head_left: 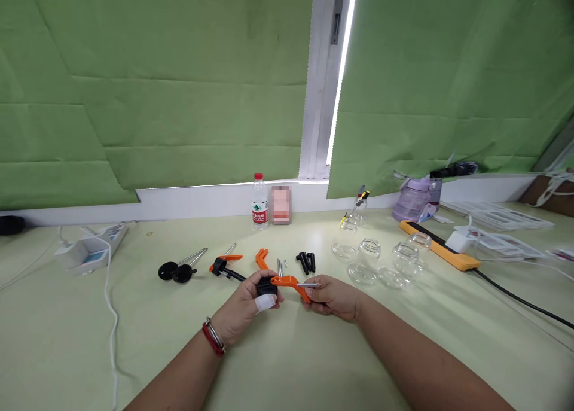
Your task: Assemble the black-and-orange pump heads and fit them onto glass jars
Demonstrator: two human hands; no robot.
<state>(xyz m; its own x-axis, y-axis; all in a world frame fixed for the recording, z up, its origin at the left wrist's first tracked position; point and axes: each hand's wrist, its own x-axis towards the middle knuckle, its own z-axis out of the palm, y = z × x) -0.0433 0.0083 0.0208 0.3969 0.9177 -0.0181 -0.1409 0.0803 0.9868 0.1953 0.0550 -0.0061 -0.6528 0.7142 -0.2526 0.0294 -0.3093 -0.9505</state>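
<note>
My left hand, its thumb wrapped in white tape, is closed around a rounded black plastic part. A bent orange plastic lever meets that part at its left end. The lever's other end is pinched in my right hand, where a thin metal pin also shows by the fingers. Just beyond lie another orange lever, some metal pins and several black plastic pieces. To the left is a black and orange assembly with a metal rod.
Two black discs with rods lie left. Clear glass jars stand right, before an orange power strip. A water bottle, a small pink box and a purple jug stand behind. A white cable crosses the left side.
</note>
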